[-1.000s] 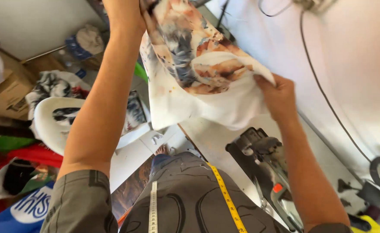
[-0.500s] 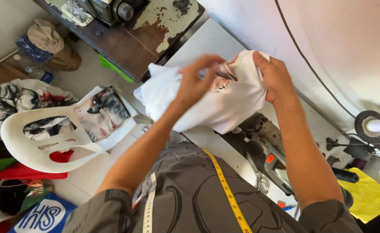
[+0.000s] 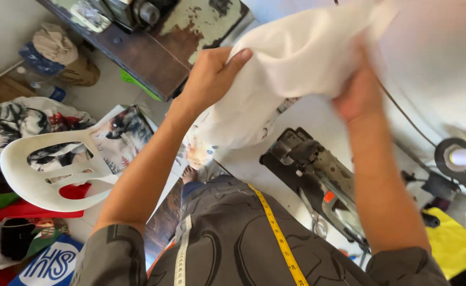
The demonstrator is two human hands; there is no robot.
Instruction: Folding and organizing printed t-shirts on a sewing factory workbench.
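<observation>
Lifted higher since the earlier frame, white cloth (image 3: 296, 69) is gripped by closed left hand (image 3: 212, 74) and blurred, seemingly closed right hand (image 3: 357, 92), turning apparently unfinished.

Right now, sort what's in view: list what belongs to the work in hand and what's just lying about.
In hand:
left hand
right hand
white cloth, gripped by both hands
tape measure, draped round the neck

Lying about:
white plastic chair with printed fabric
dark sewing machine
scissors
yellow cloth
</observation>
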